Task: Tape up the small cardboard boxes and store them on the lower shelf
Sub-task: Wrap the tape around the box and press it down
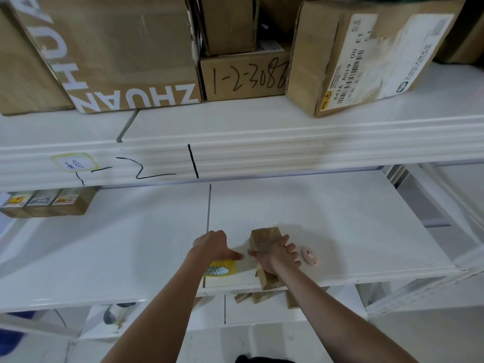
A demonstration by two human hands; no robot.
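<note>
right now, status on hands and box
Right hand grips small box on shelf. Left hand holds tape roll. Pink cutter beside box.

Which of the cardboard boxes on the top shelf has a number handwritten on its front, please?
The small box in the middle, marked "1-2-3088" in black pen. The big box left of it carries printed white letters, and the tilted box on the right a printed label.

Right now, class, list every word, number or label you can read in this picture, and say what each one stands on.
"ZHUAN", upside down: large cardboard box on the upper shelf.
"1-2-3080" or similar, handwritten: middle box.
"842A A019-00 ET": shipping label on the tilted box; its smaller print is too small to read.
"1-2-1", handwritten: shelf beam.
Yellow-edged sticker: unreadable.
Labels on the three small boxes: blurred.
</note>
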